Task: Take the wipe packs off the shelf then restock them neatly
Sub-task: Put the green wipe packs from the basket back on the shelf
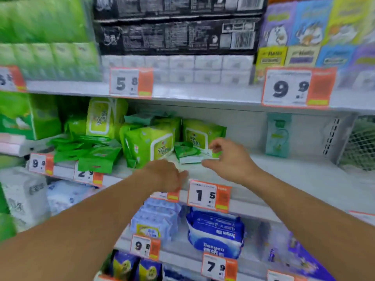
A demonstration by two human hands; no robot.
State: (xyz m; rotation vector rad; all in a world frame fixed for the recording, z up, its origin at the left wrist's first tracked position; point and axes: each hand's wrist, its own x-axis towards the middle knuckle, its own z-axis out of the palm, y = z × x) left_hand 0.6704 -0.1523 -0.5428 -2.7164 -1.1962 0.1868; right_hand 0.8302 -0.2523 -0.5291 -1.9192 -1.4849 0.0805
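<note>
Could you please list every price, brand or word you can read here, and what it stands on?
"5.8": orange-and-white price tag, top shelf edge.
"9.9": larger tag, same edge.
"1.5": tag, middle shelf edge.
"9.8": tag, lower shelf.
"7.9": tag, lower shelf.
"Deeyeo": blue-and-white wipe pack.
Green packs' print: blurred.

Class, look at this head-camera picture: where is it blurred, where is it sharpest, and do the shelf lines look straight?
Head view: motion blur smears the green packs at upper left and the colourful boxes at upper right; the 1.5 price tag and blue wipe pack read sharpest; the shelf edge bows from wide-angle distortion; lighting is even, without glare.
</note>
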